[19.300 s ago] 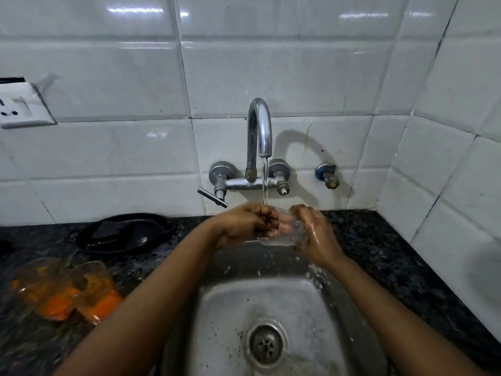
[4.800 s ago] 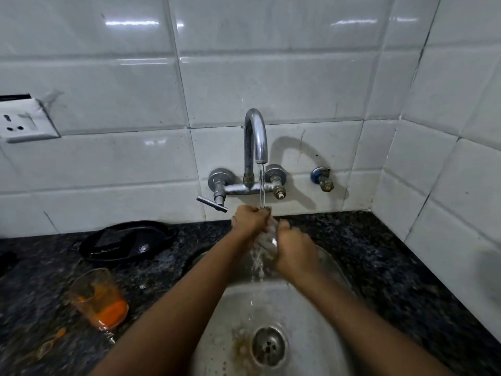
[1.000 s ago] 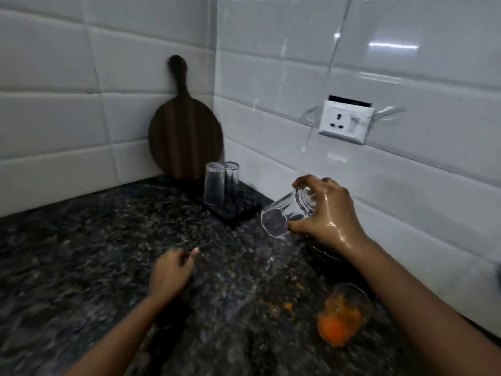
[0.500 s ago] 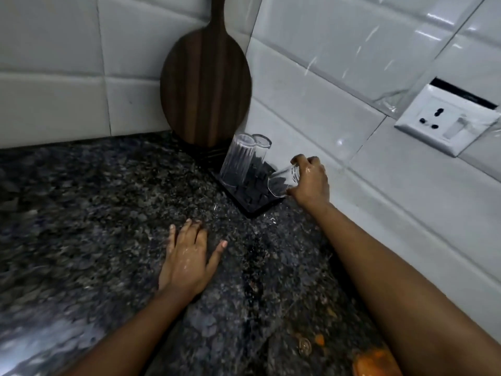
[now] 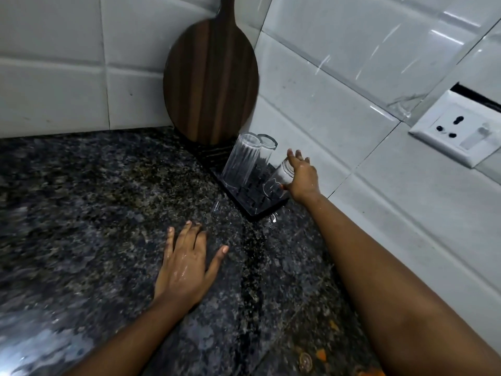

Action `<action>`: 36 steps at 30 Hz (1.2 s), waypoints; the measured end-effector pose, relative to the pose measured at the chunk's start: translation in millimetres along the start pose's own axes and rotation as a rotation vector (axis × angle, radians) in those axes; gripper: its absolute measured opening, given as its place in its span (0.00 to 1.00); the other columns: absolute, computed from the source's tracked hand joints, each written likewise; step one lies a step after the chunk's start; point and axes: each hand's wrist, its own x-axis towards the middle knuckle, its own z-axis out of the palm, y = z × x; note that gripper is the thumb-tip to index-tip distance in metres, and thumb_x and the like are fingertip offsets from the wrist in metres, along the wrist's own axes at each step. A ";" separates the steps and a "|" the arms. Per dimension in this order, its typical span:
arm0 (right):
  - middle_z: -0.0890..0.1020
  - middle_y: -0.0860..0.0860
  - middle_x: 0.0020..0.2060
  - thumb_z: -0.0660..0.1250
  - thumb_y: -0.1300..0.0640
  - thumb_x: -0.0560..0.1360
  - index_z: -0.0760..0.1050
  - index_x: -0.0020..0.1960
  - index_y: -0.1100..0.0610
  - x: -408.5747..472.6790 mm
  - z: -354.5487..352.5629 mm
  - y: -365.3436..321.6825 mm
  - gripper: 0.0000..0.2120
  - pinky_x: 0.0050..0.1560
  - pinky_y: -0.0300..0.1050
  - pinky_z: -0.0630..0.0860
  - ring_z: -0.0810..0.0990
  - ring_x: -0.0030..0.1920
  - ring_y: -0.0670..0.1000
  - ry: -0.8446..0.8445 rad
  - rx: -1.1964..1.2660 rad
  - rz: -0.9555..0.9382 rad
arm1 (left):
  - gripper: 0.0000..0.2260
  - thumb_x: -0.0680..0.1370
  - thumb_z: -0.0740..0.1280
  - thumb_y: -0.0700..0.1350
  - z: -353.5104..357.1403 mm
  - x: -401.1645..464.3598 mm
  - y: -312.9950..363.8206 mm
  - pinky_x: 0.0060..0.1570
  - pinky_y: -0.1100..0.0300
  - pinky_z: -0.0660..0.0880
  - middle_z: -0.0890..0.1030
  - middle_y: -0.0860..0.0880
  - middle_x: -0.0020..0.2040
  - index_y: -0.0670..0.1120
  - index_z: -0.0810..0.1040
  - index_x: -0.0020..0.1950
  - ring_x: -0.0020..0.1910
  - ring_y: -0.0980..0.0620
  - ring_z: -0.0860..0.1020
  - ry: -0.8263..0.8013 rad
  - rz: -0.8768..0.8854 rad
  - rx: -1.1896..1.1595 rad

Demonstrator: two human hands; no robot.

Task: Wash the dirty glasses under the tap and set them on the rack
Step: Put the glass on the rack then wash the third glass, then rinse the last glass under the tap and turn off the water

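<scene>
A black rack (image 5: 252,206) sits on the dark granite counter by the tiled wall. Two clear glasses stand upside down on it: a tall ribbed glass (image 5: 240,160) and a second glass (image 5: 266,150) behind it. My right hand (image 5: 301,176) holds a third clear glass (image 5: 276,181), tilted mouth-down over the rack's near right part; its fingers are spread across the glass's base. My wet left hand (image 5: 187,263) lies flat on the counter, fingers apart, holding nothing.
A round dark wooden board (image 5: 211,82) leans in the wall corner behind the rack. A white wall socket (image 5: 458,131) is at the right. Water drops lie on the counter by the rack. Orange scraps (image 5: 322,355) lie at the bottom edge.
My right hand has lowered the tilted glass onto the rack and its fingers have loosened. My left hand stays flat on the counter.
</scene>
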 end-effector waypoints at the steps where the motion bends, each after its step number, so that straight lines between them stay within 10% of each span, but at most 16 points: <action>1: 0.56 0.56 0.75 0.71 0.68 0.69 0.55 0.74 0.55 0.1 1.0 0.0 0.40 0.73 0.49 0.55 0.53 0.75 0.59 0.003 0.002 -0.006 | 0.38 0.73 0.37 0.67 -0.4 -0.2 0.2 0.73 0.54 0.35 0.65 0.46 0.72 0.44 0.66 0.69 0.76 0.50 0.53 0.003 -0.002 -0.011; 13: 0.71 0.58 0.68 0.69 0.64 0.72 0.66 0.69 0.63 -87.6 -42.7 -6.7 0.26 0.66 0.39 0.62 0.70 0.68 0.57 0.099 0.170 -0.080 | 0.37 0.73 0.39 0.67 -3.6 -2.4 -0.4 0.75 0.52 0.43 0.71 0.45 0.68 0.43 0.69 0.66 0.74 0.49 0.60 -0.016 0.018 -0.048; 19: 0.79 0.49 0.58 0.69 0.57 0.73 0.74 0.62 0.59 -206.6 -104.3 13.5 0.19 0.57 0.22 0.61 0.72 0.58 0.38 0.330 0.335 -0.113 | 0.25 0.76 0.50 0.62 -13.4 -25.8 21.4 0.59 0.53 0.70 0.80 0.47 0.54 0.45 0.76 0.55 0.56 0.46 0.78 0.098 0.160 -0.282; 23: 0.82 0.46 0.52 0.69 0.56 0.73 0.79 0.55 0.56 -304.8 -135.3 60.6 0.12 0.54 0.31 0.74 0.79 0.53 0.40 0.465 0.510 0.112 | 0.21 0.68 0.63 0.63 -3.4 -70.3 85.7 0.53 0.65 0.73 0.79 0.55 0.50 0.50 0.74 0.53 0.51 0.59 0.77 -0.277 0.316 -0.677; 29: 0.83 0.55 0.41 0.69 0.67 0.71 0.79 0.49 0.62 -418.0 -139.2 130.9 0.07 0.41 0.29 0.77 0.81 0.37 0.40 0.568 0.697 0.556 | 0.58 0.52 0.73 0.70 16.0 -109.3 196.7 0.66 0.66 0.63 0.64 0.47 0.71 0.45 0.56 0.74 0.69 0.54 0.65 -0.657 0.439 -0.662; 32: 0.82 0.55 0.40 0.69 0.69 0.71 0.78 0.49 0.64 -460.4 -136.5 151.3 0.08 0.40 0.27 0.76 0.80 0.39 0.46 0.531 0.729 0.666 | 0.57 0.55 0.80 0.56 27.7 -120.1 235.4 0.69 0.59 0.61 0.64 0.45 0.73 0.45 0.52 0.76 0.72 0.49 0.64 -0.690 0.325 -0.675; 36: 0.82 0.56 0.40 0.70 0.70 0.70 0.78 0.49 0.65 -494.6 -138.4 175.6 0.08 0.39 0.28 0.76 0.80 0.41 0.50 0.509 0.738 0.710 | 0.38 0.58 0.80 0.51 40.1 -130.3 261.6 0.54 0.57 0.73 0.81 0.44 0.56 0.47 0.69 0.64 0.57 0.45 0.78 -0.554 0.178 -0.665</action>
